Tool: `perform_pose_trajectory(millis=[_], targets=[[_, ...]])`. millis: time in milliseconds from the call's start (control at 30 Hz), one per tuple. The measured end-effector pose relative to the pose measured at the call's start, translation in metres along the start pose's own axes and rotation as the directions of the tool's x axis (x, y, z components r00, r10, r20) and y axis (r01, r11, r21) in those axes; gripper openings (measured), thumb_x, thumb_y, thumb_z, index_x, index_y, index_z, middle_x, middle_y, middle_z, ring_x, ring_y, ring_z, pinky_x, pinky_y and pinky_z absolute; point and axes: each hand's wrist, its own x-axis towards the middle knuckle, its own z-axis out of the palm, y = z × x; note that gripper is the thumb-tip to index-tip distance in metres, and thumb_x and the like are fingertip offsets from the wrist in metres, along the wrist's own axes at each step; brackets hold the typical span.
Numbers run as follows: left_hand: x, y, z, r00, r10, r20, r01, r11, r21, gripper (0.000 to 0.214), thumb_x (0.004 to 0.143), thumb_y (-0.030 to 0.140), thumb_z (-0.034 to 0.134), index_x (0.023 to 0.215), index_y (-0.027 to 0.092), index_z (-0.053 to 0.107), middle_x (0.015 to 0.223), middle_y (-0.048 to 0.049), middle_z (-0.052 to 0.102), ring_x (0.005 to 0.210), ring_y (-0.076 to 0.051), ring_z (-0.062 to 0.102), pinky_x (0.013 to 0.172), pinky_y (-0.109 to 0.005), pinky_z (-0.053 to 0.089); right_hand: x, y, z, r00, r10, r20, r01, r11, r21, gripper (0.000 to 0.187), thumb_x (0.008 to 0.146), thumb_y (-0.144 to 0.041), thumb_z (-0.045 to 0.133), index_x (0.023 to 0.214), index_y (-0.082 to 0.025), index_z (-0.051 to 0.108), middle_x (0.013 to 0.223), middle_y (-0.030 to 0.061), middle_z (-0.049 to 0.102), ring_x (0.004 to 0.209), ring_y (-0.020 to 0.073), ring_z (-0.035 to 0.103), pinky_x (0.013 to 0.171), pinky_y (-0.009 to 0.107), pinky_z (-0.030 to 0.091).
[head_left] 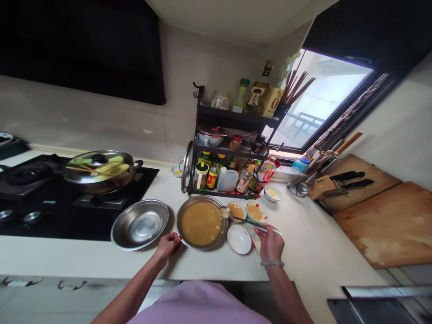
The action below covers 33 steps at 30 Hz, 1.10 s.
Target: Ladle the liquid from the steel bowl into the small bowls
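Note:
My right hand [272, 243] is closed around the handle of a metal ladle [249, 220]. The ladle's bowl is over the right rim of a round metal basin [202, 222] of yellowish-brown liquid. My left hand [168, 246] is closed at the basin's lower left rim, with a small orange-red spot at its fingertips. To the basin's right stand a small bowl of similar liquid [236, 210], a second filled bowl [255, 211] and a white bowl [239, 239] with nothing visible in it. Another bowl [257, 240] is partly hidden behind my right hand.
An empty steel basin [140, 223] sits on the left, beside the black stove [67, 216]. A lidded pan [99, 171] holds yellow-green food. Behind stands a black rack [232, 148] of bottles and jars. Cutting boards [388, 225] and knives [354, 179] are on the right.

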Motion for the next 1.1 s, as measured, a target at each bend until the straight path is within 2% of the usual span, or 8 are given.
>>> perform_pose_trajectory(millis=[200,367,433,533,667,733,900,1100], targets=[[-0.001,0.001,0.000,1.000,0.005,0.007,-0.005,1.000,0.030,0.046,0.040,0.046,0.080,0.054,0.020,0.046,0.048,0.0025,0.058,0.044,-0.009,0.049,0.046,-0.021,0.032,0.040,-0.020,-0.027,0.970,-0.171,-0.171,0.166,0.985,-0.042,0.027,0.060,-0.034,0.073,0.072,-0.015,0.058,0.053,-0.0025,0.061,0.045,0.0181,0.064,0.051,0.033,0.060],[0.000,0.001,-0.001,1.000,0.007,0.000,-0.007,0.999,0.048,0.046,0.041,0.047,0.080,0.053,0.020,0.045,0.048,0.0022,0.056,0.044,-0.010,0.049,0.046,-0.022,0.032,0.057,-0.023,-0.046,0.915,-0.345,-0.208,0.289,0.922,-0.257,0.032,0.067,-0.044,0.067,0.077,-0.016,0.058,0.061,-0.0012,0.062,0.047,0.0181,0.065,0.049,0.032,0.057],[0.000,0.000,-0.001,1.000,0.010,0.003,-0.011,0.999,0.044,0.046,0.041,0.047,0.080,0.053,0.020,0.045,0.048,0.0021,0.057,0.044,-0.010,0.050,0.046,-0.021,0.032,0.056,-0.019,-0.052,0.911,-0.391,-0.128,0.317,0.865,-0.390,0.036,0.072,-0.049,0.062,0.084,-0.015,0.060,0.060,-0.0005,0.063,0.051,0.0192,0.067,0.055,0.033,0.057],[-0.001,0.001,0.000,1.000,0.013,0.018,-0.013,0.999,0.044,0.045,0.042,0.046,0.079,0.053,0.020,0.043,0.048,0.0020,0.057,0.043,-0.009,0.049,0.045,-0.021,0.029,0.048,-0.013,-0.057,0.884,-0.461,0.083,0.430,0.729,-0.532,0.041,0.077,-0.053,0.055,0.092,-0.016,0.063,0.068,0.0039,0.067,0.063,0.0218,0.069,0.069,0.038,0.057],[-0.004,0.004,0.000,1.000,0.009,0.016,-0.010,0.999,0.035,0.044,0.042,0.046,0.079,0.053,0.020,0.045,0.048,0.0017,0.057,0.044,-0.010,0.050,0.046,-0.021,0.031,0.028,-0.011,-0.051,0.756,-0.510,0.412,0.655,0.575,-0.491,0.034,0.082,-0.048,0.056,0.095,-0.019,0.066,0.095,0.0109,0.071,0.085,0.0235,0.069,0.083,0.042,0.055],[-0.004,0.005,0.001,1.000,0.004,0.009,-0.004,1.000,0.026,0.045,0.041,0.045,0.079,0.053,0.020,0.044,0.048,0.0019,0.058,0.045,-0.010,0.050,0.048,-0.022,0.033,0.015,-0.012,-0.041,0.733,-0.496,0.464,0.677,0.597,-0.430,0.032,0.084,-0.046,0.055,0.097,-0.019,0.067,0.101,0.0113,0.070,0.088,0.0231,0.068,0.084,0.041,0.055],[-0.004,0.005,0.001,1.000,-0.006,-0.006,0.006,1.000,0.025,0.045,0.039,0.046,0.078,0.053,0.020,0.044,0.047,0.0021,0.056,0.044,-0.009,0.049,0.049,-0.022,0.034,-0.029,-0.003,-0.006,0.815,-0.359,0.454,0.537,0.763,-0.360,0.034,0.085,-0.047,0.054,0.099,-0.019,0.067,0.083,0.0080,0.073,0.071,0.0224,0.070,0.072,0.037,0.057],[-0.002,0.004,0.001,1.000,0.013,0.009,-0.013,0.999,0.046,0.043,0.041,0.045,0.078,0.053,0.020,0.045,0.048,0.0006,0.057,0.044,-0.010,0.050,0.046,-0.022,0.030,-0.071,0.031,0.020,0.737,-0.207,0.644,0.497,0.812,-0.307,0.032,0.087,-0.049,0.052,0.094,-0.022,0.069,0.084,0.0083,0.074,0.071,0.0227,0.071,0.068,0.037,0.058]])
